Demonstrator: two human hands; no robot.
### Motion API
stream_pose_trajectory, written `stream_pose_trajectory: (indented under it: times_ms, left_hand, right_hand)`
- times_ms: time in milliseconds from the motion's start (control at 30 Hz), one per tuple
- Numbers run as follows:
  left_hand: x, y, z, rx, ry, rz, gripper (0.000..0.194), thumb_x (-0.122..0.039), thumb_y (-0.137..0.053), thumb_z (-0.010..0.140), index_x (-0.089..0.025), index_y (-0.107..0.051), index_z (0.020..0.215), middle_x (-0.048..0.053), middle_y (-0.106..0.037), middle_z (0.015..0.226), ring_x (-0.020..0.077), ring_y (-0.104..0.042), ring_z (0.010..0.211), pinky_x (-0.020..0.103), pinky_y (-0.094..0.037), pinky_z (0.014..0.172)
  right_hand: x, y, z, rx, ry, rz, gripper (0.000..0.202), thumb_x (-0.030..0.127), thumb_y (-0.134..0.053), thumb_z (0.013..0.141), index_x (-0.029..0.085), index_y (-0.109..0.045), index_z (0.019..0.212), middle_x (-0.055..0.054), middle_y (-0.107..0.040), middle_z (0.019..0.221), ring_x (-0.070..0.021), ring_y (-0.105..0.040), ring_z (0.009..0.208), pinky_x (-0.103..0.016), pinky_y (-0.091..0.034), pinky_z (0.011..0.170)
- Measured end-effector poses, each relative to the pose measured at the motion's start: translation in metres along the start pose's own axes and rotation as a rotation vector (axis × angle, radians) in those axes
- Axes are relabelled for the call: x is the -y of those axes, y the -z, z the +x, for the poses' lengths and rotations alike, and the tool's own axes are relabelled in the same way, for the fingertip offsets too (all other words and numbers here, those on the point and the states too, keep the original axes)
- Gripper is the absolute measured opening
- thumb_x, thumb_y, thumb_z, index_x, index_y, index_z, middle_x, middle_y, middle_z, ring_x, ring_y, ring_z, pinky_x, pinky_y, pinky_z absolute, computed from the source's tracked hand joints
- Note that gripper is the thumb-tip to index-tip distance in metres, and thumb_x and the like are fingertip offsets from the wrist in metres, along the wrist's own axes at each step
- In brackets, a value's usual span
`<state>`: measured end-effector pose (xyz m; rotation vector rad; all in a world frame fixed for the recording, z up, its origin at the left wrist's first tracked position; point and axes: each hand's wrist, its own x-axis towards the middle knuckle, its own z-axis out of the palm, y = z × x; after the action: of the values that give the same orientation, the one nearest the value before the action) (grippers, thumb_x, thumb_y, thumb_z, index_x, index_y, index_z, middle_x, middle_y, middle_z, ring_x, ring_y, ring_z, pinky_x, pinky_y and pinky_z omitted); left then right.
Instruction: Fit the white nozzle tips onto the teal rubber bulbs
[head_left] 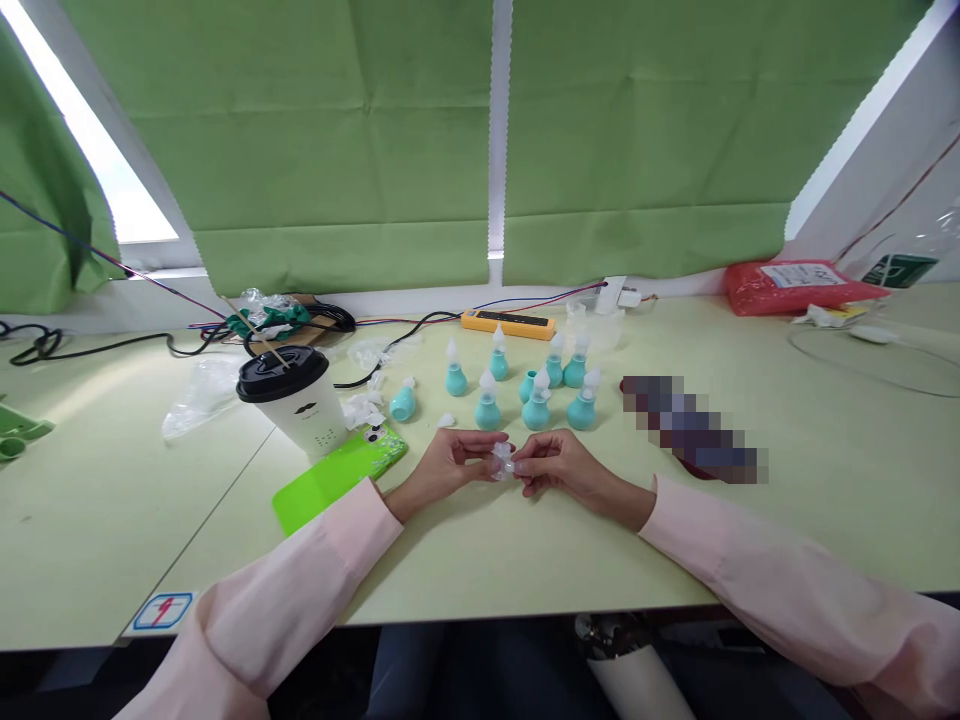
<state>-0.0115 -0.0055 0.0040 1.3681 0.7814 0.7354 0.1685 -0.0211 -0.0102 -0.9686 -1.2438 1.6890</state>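
Observation:
Between the fingertips of both hands is a small clear plastic piece (pixel 502 461), its exact shape partly covered by the fingers. My left hand (pixel 459 462) pinches it from the left, and my right hand (pixel 559 463) grips its right side. Just beyond the hands stand several teal squeeze bulbs (pixel 487 411) with clear pointed tips, like nasal aspirators. One teal bulb (pixel 528 386) among them has an open neck without a tip. Another tipped bulb (pixel 403 403) leans at the left. A loose clear tip (pixel 446 420) lies near my left hand.
Left of my hands are a bright green phone (pixel 322 485), a lidded paper cup (pixel 300 410) with a stick, and crumpled plastic. Behind the bulbs lies an orange power strip (pixel 508 324) with cables. A blurred-out object (pixel 690 430) lies right; a red package (pixel 795 288) sits far right.

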Motion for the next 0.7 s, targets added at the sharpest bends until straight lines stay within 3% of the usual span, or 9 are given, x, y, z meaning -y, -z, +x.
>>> stream_pose_trajectory:
  times_ms: [333, 700]
  left_hand:
    - [-0.0083, -0.0015, -0.0071, 0.056, 0.069, -0.177, 0.048, -0.025, -0.066, 0.063, -0.013, -0.052, 0.107, 0.013, -0.055, 0.110, 0.0240, -0.055, 0.094, 0.038, -0.044, 0.084]
    - [-0.0022, 0.0008, -0.0024, 0.065, 0.065, -0.216, 0.047, -0.022, -0.066, 0.062, -0.011, -0.053, 0.106, 0.013, -0.057, 0.107, 0.0229, -0.056, 0.093, 0.037, -0.045, 0.083]
  right_hand:
    - [-0.0015, 0.0022, 0.0014, 0.054, -0.052, 0.077, 0.012, 0.022, -0.069, 0.059, 0.013, -0.066, 0.067, 0.001, -0.060, 0.061, -0.0050, -0.053, 0.048, -0.020, -0.047, 0.051]
    - [-0.0037, -0.0045, 0.0010, -0.034, 0.044, 0.037, 0.014, 0.023, -0.070, 0.055, 0.014, -0.066, 0.065, 0.000, -0.060, 0.058, -0.0070, -0.055, 0.047, -0.021, -0.047, 0.050]
